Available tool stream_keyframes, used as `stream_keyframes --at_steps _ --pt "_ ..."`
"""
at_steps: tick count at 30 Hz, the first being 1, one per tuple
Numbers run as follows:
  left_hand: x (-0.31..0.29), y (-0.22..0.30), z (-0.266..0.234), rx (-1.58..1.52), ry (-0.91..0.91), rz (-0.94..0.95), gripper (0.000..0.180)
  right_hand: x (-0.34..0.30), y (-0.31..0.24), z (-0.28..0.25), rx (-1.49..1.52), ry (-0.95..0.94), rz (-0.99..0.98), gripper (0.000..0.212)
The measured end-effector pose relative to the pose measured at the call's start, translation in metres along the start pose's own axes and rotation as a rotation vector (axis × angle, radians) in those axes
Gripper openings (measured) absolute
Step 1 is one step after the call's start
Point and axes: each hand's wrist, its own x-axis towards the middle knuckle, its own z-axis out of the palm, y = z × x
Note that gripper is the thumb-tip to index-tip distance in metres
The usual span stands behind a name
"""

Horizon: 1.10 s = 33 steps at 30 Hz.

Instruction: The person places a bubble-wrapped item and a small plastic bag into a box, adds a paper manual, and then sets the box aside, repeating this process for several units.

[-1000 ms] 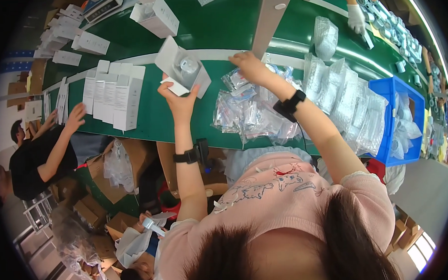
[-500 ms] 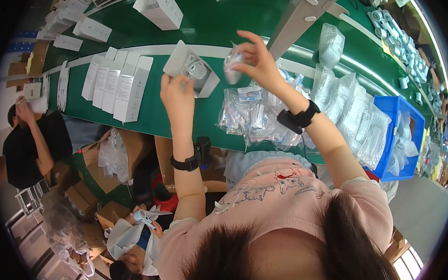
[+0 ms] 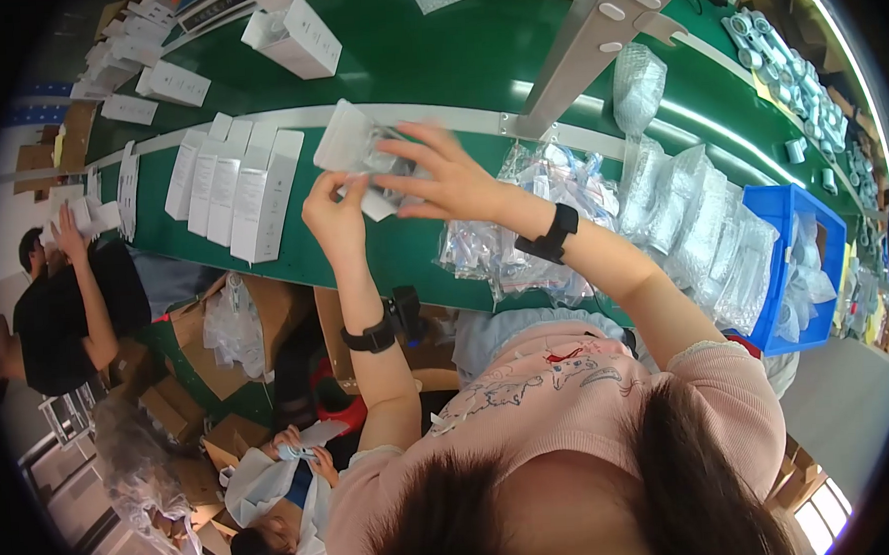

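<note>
An open white carton (image 3: pixel 343 141) stands on the green bench in front of me, its lid flap raised. At its near left edge, the thumb and fingers of my left hand (image 3: pixel 336 211) are closed on the rim. My right hand (image 3: pixel 435 174) reaches over the opening with fingers spread, partly smeared by motion. Clear plastic wrapping (image 3: pixel 388 161) shows inside the carton, mostly covered by the right hand. Whether the small bagged item from before lies in there is hidden. Under my right forearm is a heap of small clear bags (image 3: pixel 522 225) with parts inside.
Closed white cartons (image 3: pixel 252 192) stand in a row on the left. Another filled carton (image 3: pixel 300 41) sits farther back. Bubble-wrapped items (image 3: pixel 700 217) and a blue bin (image 3: pixel 811 271) are at the right, below a metal post (image 3: pixel 583 48). Two people work at the left.
My right hand has moved left, from beside the carton to over its opening, and the small bagged item no longer shows. My left hand has shifted slightly left and down.
</note>
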Motion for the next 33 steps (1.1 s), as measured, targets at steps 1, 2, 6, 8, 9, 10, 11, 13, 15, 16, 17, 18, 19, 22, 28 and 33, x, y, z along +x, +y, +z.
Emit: stream_keyframes --at_steps 1,2,6,8,9,10,11,13,15,16,17,18,19,22,28,33 --pt "-0.002 -0.002 0.001 -0.019 0.035 -0.028 0.008 -0.008 0.005 0.003 0.004 0.099 0.122 0.062" --pt "0.0 -0.003 0.003 -0.041 0.071 -0.052 0.007 -0.016 0.011 0.006 0.006 0.201 0.24 0.073" --pt "0.004 0.005 0.03 -0.439 -0.062 0.041 0.021 -0.027 0.02 0.032 0.333 0.252 0.604 0.098" --pt "0.025 0.014 0.028 -0.602 -0.073 0.027 0.038 -0.028 0.038 0.028 0.485 0.233 0.731 0.105" --pt "0.036 0.013 0.014 -0.745 -0.051 0.003 0.054 -0.021 0.045 0.023 0.506 0.318 0.787 0.103" --pt "0.056 -0.012 -0.005 -0.196 0.051 0.215 0.069 -0.014 0.054 0.018 0.526 0.405 0.844 0.101" --pt "0.076 -0.044 -0.026 0.358 0.153 0.409 0.083 -0.006 0.063 0.015 0.546 0.489 0.9 0.099" --pt "0.089 -0.072 -0.048 1.051 0.075 0.102 0.096 0.005 0.095 -0.001 0.481 0.636 0.937 0.098" --pt "0.093 -0.12 -0.069 1.232 -0.134 -0.027 0.092 0.012 0.123 -0.009 0.425 0.788 0.962 0.098" --pt "0.091 -0.136 -0.07 1.235 -0.131 -0.021 0.092 0.01 0.139 -0.005 0.305 0.831 0.932 0.097" --pt "0.089 -0.148 -0.07 1.202 -0.133 0.009 0.091 0.009 0.15 -0.001 0.185 0.872 0.902 0.097" --pt "0.088 -0.159 -0.071 1.17 -0.134 0.038 0.089 0.006 0.158 0.003 0.065 0.911 0.871 0.097" --pt "0.09 -0.15 -0.064 1.134 -0.148 0.071 0.088 0.004 0.16 0.004 0.056 0.918 0.879 0.097" --pt "0.061 -0.11 -0.005 0.907 -0.133 0.068 0.088 -0.011 0.161 0.002 -0.183 0.725 0.809 0.1" --pt "0.0 -0.008 0.041 0.893 -0.539 -0.023 0.086 -0.048 0.056 -0.057 0.22 -0.409 0.92 0.061" --pt "0.035 -0.046 0.038 0.527 -0.692 -0.122 0.079 -0.09 0.091 -0.172 0.296 -0.236 1.494 0.02"
